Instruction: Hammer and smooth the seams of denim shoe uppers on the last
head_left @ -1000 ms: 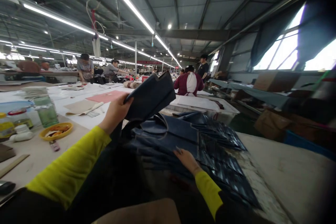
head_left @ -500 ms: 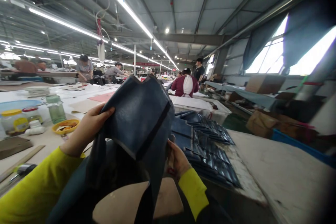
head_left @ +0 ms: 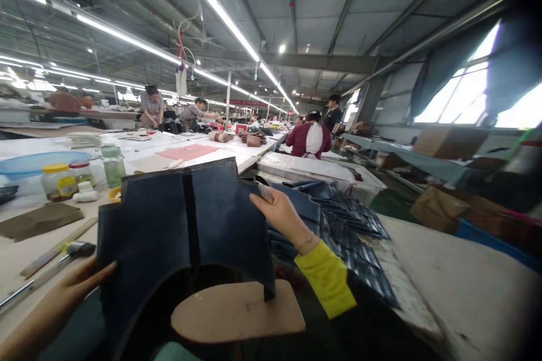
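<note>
A dark blue leather piece [head_left: 148, 220] is spread out in front of me, a black strip running down its middle and a wide curve cut into its lower edge. My left hand [head_left: 84, 285] is closed on its left edge, thumb on the near face, the other fingers partly behind it. At the upper right corner my right hand [head_left: 282, 211] pinches the same piece. Below the curved edge shows a tan board [head_left: 232, 313] with a rounded left end. Overlapping blue leather pieces [head_left: 351, 242] lie to the right of my right hand.
Left on the table are a screwdriver-like tool [head_left: 80, 248], a wooden strip [head_left: 59, 245], brown sheet [head_left: 40, 220], yellow-lidded jar [head_left: 58, 180], green glass jar [head_left: 112, 166] and blue basin [head_left: 42, 163]. A white bin [head_left: 368, 183] stands beyond the leather pieces; people work farther back.
The leather piece has gone from folded and raised to opened out flat and lower. My left hand has moved down and left, my right hand up. The view has turned slightly left.
</note>
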The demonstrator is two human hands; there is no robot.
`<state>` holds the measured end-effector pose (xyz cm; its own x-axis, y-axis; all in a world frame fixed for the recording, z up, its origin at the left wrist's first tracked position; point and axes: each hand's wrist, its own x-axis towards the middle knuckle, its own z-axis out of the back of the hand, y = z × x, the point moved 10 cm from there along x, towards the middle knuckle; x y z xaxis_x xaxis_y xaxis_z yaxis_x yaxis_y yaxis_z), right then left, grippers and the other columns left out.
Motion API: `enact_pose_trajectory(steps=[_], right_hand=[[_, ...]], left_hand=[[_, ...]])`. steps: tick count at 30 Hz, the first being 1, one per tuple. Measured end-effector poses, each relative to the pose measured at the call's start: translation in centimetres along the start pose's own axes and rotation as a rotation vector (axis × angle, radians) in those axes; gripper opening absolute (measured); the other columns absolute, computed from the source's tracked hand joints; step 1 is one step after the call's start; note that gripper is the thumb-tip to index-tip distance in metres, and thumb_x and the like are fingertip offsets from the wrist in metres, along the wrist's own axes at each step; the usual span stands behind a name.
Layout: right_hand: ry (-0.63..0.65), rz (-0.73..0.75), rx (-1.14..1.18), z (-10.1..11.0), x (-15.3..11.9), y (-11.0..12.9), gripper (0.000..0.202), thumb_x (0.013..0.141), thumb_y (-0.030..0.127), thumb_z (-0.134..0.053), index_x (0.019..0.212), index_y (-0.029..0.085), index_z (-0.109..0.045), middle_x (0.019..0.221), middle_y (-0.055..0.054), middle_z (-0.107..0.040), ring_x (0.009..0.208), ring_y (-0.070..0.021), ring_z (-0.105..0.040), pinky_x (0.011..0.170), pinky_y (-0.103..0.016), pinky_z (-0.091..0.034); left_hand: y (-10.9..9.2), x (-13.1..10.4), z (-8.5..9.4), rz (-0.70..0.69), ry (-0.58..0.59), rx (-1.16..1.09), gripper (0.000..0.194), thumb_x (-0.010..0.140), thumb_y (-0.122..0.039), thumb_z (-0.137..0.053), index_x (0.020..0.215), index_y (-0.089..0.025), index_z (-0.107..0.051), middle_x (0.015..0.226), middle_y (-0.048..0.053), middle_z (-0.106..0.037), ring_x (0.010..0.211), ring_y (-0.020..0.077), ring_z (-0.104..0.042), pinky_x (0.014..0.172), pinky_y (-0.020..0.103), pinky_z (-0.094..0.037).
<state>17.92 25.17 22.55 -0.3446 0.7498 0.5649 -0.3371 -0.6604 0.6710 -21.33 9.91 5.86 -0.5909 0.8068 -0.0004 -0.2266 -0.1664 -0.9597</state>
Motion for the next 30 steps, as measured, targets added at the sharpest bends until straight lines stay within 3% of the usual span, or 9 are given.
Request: enact_pose_trajectory(steps=[3, 6, 10, 13, 17, 20, 23, 26, 30], right_hand=[[0.105, 0.046, -0.059, -2.7, -0.8, 1.3, 0.024, 0.083, 0.035, -0.051, 0.067, 0.017, -0.052, 0.060, 0.005, -0.040, 0.059, -0.0093, -0.036, 0.054, -0.022, -0.029], [0.203, 0.054, -0.083, -4.7, -2.4, 0.9, 0.022, 0.085, 0.032, -0.049, 0.070, 0.017, -0.053, 0.061, 0.005, -0.043, 0.058, -0.0094, -0.038, 0.054, -0.022, -0.028], [0.244, 0.006, -0.110, -5.0, -4.2, -0.9, 0.025, 0.085, 0.032, -0.048, 0.066, 0.018, -0.050, 0.059, 0.004, -0.042, 0.057, -0.0092, -0.036, 0.052, -0.021, -0.028], [0.207, -0.016, -0.127, -4.0, -4.2, -0.9, 0.025, 0.086, 0.034, -0.048, 0.067, 0.017, -0.052, 0.060, 0.005, -0.040, 0.057, -0.0090, -0.035, 0.053, -0.021, -0.028], [0.172, 0.010, -0.102, -3.1, -3.2, 1.2, 0.026, 0.086, 0.037, -0.048, 0.071, 0.016, -0.054, 0.062, 0.004, -0.042, 0.059, -0.0091, -0.037, 0.054, -0.021, -0.029], [0.189, -0.004, -0.068, -3.3, -3.5, 1.3, 0.027, 0.086, 0.038, -0.048, 0.072, 0.016, -0.055, 0.063, 0.004, -0.043, 0.060, -0.0094, -0.038, 0.054, -0.021, -0.030], [0.261, -0.053, -0.037, -4.2, -5.1, -0.3, 0.027, 0.087, 0.038, -0.048, 0.075, 0.016, -0.057, 0.065, 0.003, -0.047, 0.061, -0.0102, -0.041, 0.056, -0.021, -0.033], [0.302, -0.087, -0.025, -4.6, -6.5, -1.7, 0.027, 0.087, 0.038, -0.047, 0.076, 0.016, -0.059, 0.064, 0.003, -0.049, 0.061, -0.0106, -0.042, 0.055, -0.021, -0.034], [0.263, -0.056, -0.078, -3.6, -6.4, -0.4, 0.026, 0.087, 0.037, -0.048, 0.075, 0.017, -0.058, 0.064, 0.003, -0.047, 0.061, -0.0102, -0.042, 0.056, -0.021, -0.033]], left_hand=[[4.5, -1.5, -1.6, 0.195, 0.104, -0.126, 0.060, 0.026, -0.059, -0.081, 0.074, -0.024, -0.070, 0.094, 0.000, -0.073, 0.111, 0.0337, -0.056, 0.102, 0.042, -0.041], [9.1, -3.5, -4.2, 0.345, 0.166, -0.202, 0.054, 0.017, -0.045, -0.086, 0.062, -0.023, -0.067, 0.080, 0.004, -0.074, 0.096, 0.0374, -0.063, 0.088, 0.043, -0.052], [13.6, -4.8, -8.1, 0.406, 0.231, -0.315, 0.043, 0.030, -0.033, -0.088, 0.064, -0.021, -0.064, 0.064, 0.004, -0.071, 0.080, 0.0349, -0.068, 0.075, 0.042, -0.057], [14.0, -4.0, -8.9, 0.434, 0.239, -0.444, 0.045, 0.035, -0.028, -0.088, 0.073, -0.020, -0.065, 0.072, 0.003, -0.072, 0.084, 0.0335, -0.068, 0.076, 0.039, -0.057], [11.7, -2.3, -7.4, 0.446, 0.282, -0.501, 0.058, 0.045, -0.030, -0.086, 0.098, -0.024, -0.065, 0.100, 0.003, -0.071, 0.101, 0.0311, -0.063, 0.084, 0.036, -0.054], [11.4, -2.6, -6.7, 0.450, 0.287, -0.485, 0.073, 0.040, -0.033, -0.087, 0.108, -0.025, -0.063, 0.099, 0.004, -0.071, 0.106, 0.0354, -0.059, 0.087, 0.040, -0.053], [13.5, -4.4, -8.0, 0.466, 0.270, -0.480, 0.090, 0.029, -0.033, -0.089, 0.115, -0.022, -0.061, 0.088, 0.007, -0.073, 0.107, 0.0425, -0.056, 0.089, 0.047, -0.051], [15.4, -5.8, -9.7, 0.459, 0.219, -0.439, 0.095, 0.026, -0.035, -0.088, 0.116, -0.027, -0.060, 0.085, 0.003, -0.073, 0.111, 0.0424, -0.053, 0.094, 0.049, -0.047], [14.4, -5.2, -10.9, 0.426, 0.270, -0.492, 0.083, 0.033, -0.032, -0.088, 0.111, -0.023, -0.062, 0.092, 0.005, -0.073, 0.111, 0.0393, -0.054, 0.094, 0.044, -0.048]])
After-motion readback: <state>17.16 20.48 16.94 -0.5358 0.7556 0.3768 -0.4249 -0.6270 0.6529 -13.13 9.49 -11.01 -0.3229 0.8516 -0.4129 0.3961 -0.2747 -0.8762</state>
